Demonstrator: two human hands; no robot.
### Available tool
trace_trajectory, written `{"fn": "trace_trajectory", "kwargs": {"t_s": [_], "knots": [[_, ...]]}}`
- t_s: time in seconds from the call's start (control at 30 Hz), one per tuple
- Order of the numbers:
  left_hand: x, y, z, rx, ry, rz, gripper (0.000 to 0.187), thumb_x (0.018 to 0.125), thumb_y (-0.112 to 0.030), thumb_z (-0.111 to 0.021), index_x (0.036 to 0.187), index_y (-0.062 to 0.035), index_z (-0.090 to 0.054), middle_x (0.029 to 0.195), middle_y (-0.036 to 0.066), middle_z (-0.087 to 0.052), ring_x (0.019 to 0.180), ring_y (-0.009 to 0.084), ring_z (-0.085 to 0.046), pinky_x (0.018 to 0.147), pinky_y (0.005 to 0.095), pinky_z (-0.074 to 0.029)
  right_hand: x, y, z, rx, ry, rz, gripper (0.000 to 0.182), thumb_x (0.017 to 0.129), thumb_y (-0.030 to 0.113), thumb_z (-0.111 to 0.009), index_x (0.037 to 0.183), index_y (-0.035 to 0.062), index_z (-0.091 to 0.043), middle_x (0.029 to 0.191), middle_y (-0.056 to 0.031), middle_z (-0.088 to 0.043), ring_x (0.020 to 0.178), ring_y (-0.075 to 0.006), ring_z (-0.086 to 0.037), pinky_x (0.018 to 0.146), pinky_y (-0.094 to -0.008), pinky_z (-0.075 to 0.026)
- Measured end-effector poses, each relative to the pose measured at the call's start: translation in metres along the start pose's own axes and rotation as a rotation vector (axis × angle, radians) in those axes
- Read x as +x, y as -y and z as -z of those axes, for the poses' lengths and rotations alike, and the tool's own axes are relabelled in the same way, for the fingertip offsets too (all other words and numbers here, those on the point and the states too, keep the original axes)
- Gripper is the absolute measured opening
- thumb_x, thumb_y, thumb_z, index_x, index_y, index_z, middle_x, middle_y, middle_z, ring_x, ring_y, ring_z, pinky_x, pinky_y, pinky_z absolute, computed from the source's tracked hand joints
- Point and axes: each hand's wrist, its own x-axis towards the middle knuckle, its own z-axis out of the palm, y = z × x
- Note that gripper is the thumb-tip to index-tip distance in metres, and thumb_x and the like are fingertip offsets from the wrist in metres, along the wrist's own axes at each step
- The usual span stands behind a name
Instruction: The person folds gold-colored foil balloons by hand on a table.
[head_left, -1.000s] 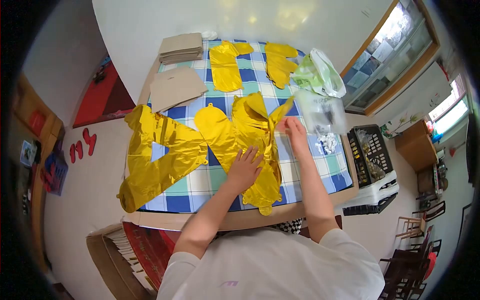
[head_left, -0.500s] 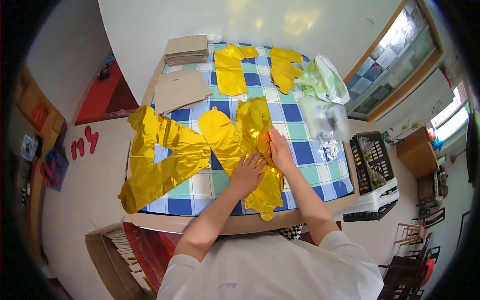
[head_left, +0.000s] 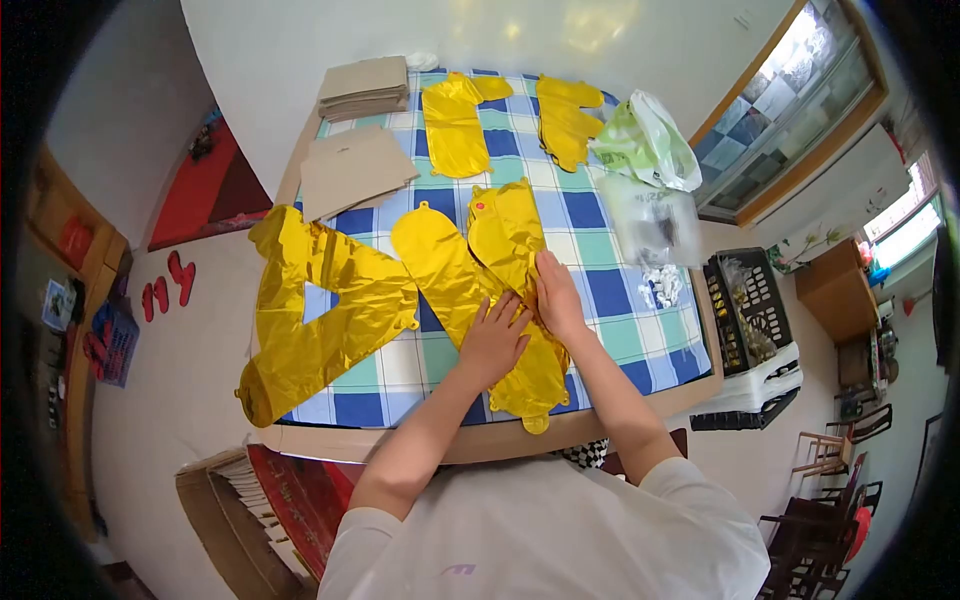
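So the gold foil piece (head_left: 528,388) is sitting right under both hands, on the checkered cloth (head_left: 640,340) over the counter (head_left: 330,443). Its long axis runs pretty much straight away from the person, with the far end leaning a bit left and the near end reaching the counter's rim. Most of the far part lies beyond the fingertips, so it's ahead and slightly left of the right hand (head_left: 560,300).

Neither hand has to stretch for it. The left hand (head_left: 493,345) lies palm down across the left side, fingers spread and gripping nothing, just touching foil. The right hand is a touch farther up, against the right edge, fingers close together and not balled up. Can't tell whether its thumb is pinching that edge or the hand is only resting there.

A round-ended foil strip (head_left: 425,238) slants in from the upper left toward the left hand; no idea if it's the same piece or a separate one, since the overlap hides the join. Further left there's a big foil shape (head_left: 345,345) with a triangular hole, well clear of both hands.
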Motion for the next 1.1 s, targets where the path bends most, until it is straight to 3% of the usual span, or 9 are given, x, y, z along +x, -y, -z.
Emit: {"fn": "trace_trajectory", "kwargs": {"t_s": [0.23,0.33,0.43,0.63,0.73,0.87,0.97,1.1], "knots": [[0.003,0.001,0.002,-0.122,-0.042,0.032,0.038,0.089,-0.021,-0.059,0.124,-0.0079,-0.055,0.134,0.014,-0.050,0.132,0.0304,-0.040,0.111,0.0488,-0.029,-0.001,0.004,-0.001,-0.054,0.017,-0.025,0.036,0.094,0.009,-0.048,0.128,-0.0034,-0.050,0.135,-0.0208,-0.049,0.129,-0.0367,-0.044,0.108,-0.0470,-0.033],[0.021,0.006,0.017,-0.367,-0.148,0.286,0.036,0.091,-0.019,-0.055,0.125,-0.0078,-0.056,0.131,0.014,-0.054,0.130,0.0304,-0.043,0.112,0.0445,-0.029,0.003,0.003,-0.001,-0.074,0.031,-0.025,0.036,0.094,0.009,-0.048,0.128,-0.0032,-0.050,0.136,-0.0205,-0.049,0.129,-0.0361,-0.044,0.108,-0.0472,-0.034],[0.058,0.009,0.025,-0.260,-0.293,0.155,0.033,0.089,-0.011,-0.056,0.121,-0.0067,-0.056,0.130,0.014,-0.054,0.128,0.0320,-0.045,0.106,0.0440,-0.037,0.001,0.007,0.000,-0.080,0.038,-0.027,0.036,0.094,0.009,-0.048,0.127,-0.0032,-0.050,0.135,-0.0205,-0.050,0.128,-0.0364,-0.044,0.106,-0.0475,-0.035],[0.117,0.044,-0.027,0.054,-0.108,0.008,0.037,0.093,-0.013,-0.047,0.130,-0.0088,-0.053,0.144,0.014,-0.044,0.136,0.0300,-0.037,0.111,0.0459,-0.030,0.007,0.016,0.008,-0.008,0.020,-0.029,0.035,0.093,0.008,-0.049,0.126,-0.0032,-0.052,0.131,-0.0207,-0.052,0.123,-0.0376,-0.047,0.103,-0.0485,-0.037],[0.123,0.047,-0.022,0.061,0.050,0.080,0.040,0.093,-0.016,-0.047,0.133,-0.0095,-0.051,0.147,0.014,-0.040,0.138,0.0292,-0.033,0.113,0.0470,-0.026,0.003,0.008,0.001,-0.014,-0.037,0.004,0.035,0.093,0.007,-0.049,0.125,-0.0031,-0.053,0.131,-0.0206,-0.052,0.123,-0.0381,-0.047,0.102,-0.0488,-0.037],[0.116,0.048,-0.024,0.078,0.011,0.057,0.040,0.093,-0.018,-0.048,0.132,-0.0094,-0.051,0.146,0.014,-0.041,0.137,0.0301,-0.035,0.113,0.0475,-0.025,0.000,-0.008,-0.008,0.004,-0.030,0.016,0.034,0.092,0.006,-0.049,0.125,-0.0032,-0.053,0.131,-0.0202,-0.052,0.123,-0.0389,-0.047,0.103,-0.0492,-0.037],[0.117,0.051,-0.023,0.149,-0.012,0.025,0.040,0.093,-0.018,-0.049,0.132,-0.0094,-0.051,0.145,0.013,-0.042,0.137,0.0304,-0.035,0.113,0.0475,-0.026,-0.003,-0.012,-0.006,0.074,-0.039,0.010,0.033,0.091,0.006,-0.052,0.123,-0.0037,-0.056,0.130,-0.0209,-0.053,0.124,-0.0380,-0.047,0.105,-0.0439,-0.037],[0.116,0.051,-0.030,0.131,-0.031,0.027,0.039,0.093,-0.017,-0.048,0.132,-0.0099,-0.051,0.143,0.013,-0.045,0.135,0.0307,-0.037,0.112,0.0476,-0.028,-0.012,-0.011,0.022,0.229,0.087,0.045,0.032,0.092,0.001,-0.049,0.122,0.0010,-0.058,0.129,-0.0163,-0.056,0.124,-0.0359,-0.048,0.105,-0.0417,-0.038]]}}
